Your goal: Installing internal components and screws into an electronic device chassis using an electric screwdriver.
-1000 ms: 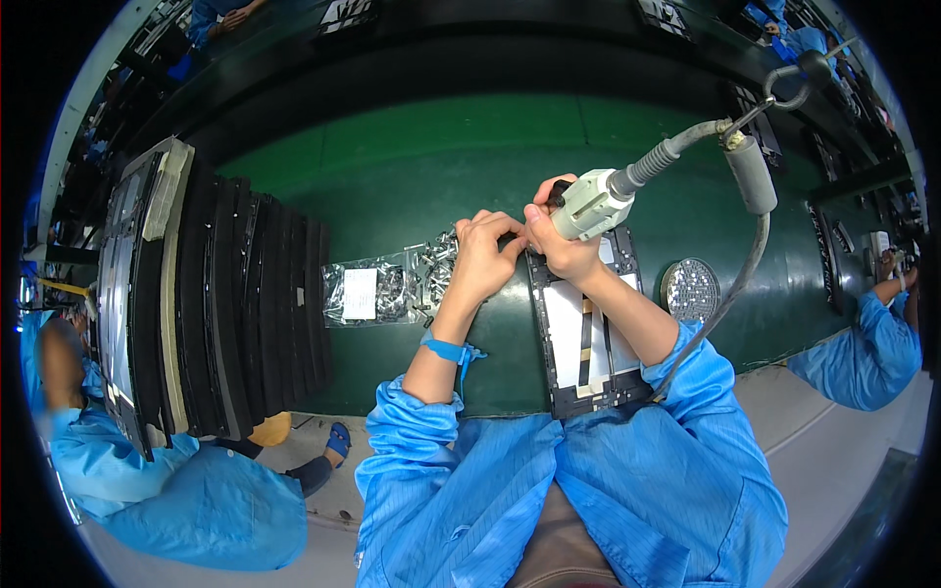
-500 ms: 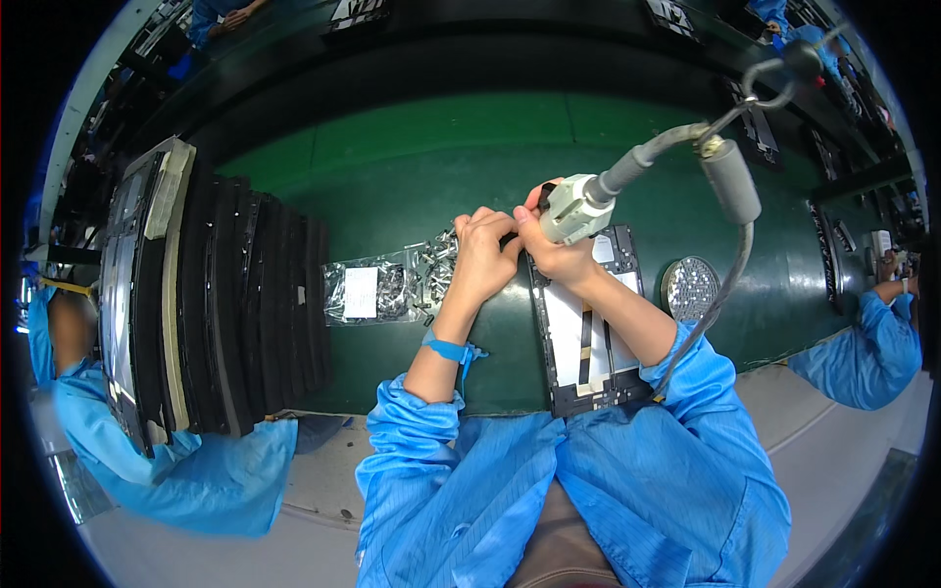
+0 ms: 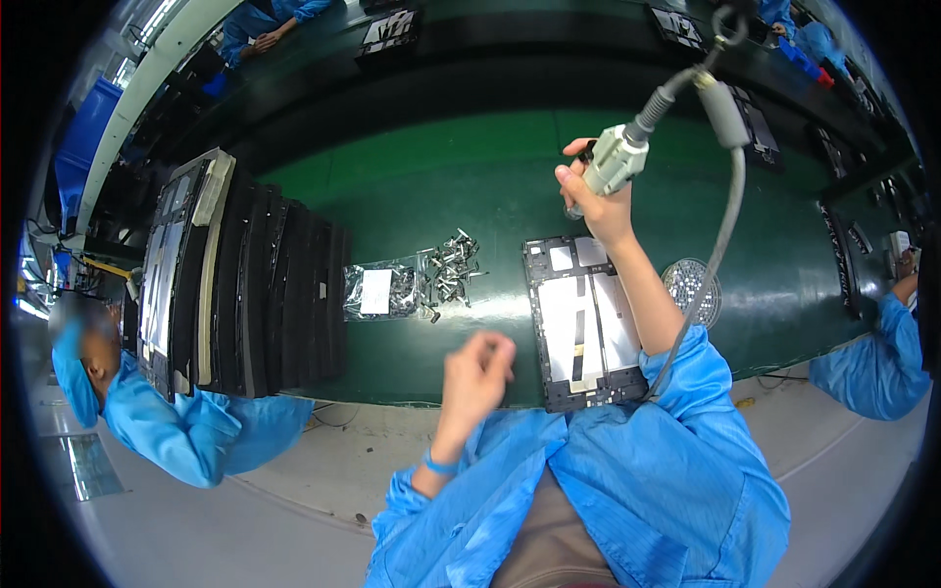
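Tablet chassis [image 3: 562, 323] flat on bench [image 3: 431, 181]. Beyond its far edge: right hand [image 3: 600, 208], fingers wrapped round corded screwdriver [image 3: 616, 162], apparently hung to ease its weight. Left of chassis: left hand [image 3: 475, 379], fingers curled, blurred, cannot tell if holding anything; metal parts [image 3: 454, 269], likely loose for picking.

Probably a factory: green workbench [image 3: 412, 176], blue-coated workers [image 3: 167, 421].

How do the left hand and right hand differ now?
The right hand grips a pale handheld tool; no tool shows in the left hand.
The left hand is blurred and lower in the picture, the right hand sharper and higher.
The left hand has a blue wristband, the right hand none visible.
Both are bare.
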{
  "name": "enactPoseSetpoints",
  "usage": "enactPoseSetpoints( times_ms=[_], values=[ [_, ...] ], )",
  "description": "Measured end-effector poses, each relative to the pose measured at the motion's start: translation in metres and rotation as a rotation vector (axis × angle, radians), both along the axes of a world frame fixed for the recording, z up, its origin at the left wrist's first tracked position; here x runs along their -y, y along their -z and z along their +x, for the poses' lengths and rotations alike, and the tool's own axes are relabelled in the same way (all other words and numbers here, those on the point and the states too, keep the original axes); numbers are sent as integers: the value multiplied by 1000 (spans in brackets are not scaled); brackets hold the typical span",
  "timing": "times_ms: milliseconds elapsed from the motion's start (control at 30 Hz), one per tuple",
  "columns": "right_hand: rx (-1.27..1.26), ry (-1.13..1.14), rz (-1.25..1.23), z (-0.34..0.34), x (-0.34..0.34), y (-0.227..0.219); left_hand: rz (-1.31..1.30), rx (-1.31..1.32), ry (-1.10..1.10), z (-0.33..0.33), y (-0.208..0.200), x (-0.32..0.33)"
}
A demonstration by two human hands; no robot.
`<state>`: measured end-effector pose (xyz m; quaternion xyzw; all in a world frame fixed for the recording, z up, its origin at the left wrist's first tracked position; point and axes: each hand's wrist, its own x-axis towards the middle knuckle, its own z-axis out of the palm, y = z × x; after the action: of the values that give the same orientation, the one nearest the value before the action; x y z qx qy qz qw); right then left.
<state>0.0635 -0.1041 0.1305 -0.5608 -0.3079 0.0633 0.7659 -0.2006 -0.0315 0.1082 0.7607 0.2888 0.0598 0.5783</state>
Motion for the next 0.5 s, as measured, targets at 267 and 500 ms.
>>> enactPoseSetpoints(
  times_ms=[267,500],
  values=[
    [-32,140,-147,18,13,-13,-593,-154,-182,-30,18,83],
    [50,130,-141,20,22,-29,-786,-2,-307,-9,26,86]
  ],
)
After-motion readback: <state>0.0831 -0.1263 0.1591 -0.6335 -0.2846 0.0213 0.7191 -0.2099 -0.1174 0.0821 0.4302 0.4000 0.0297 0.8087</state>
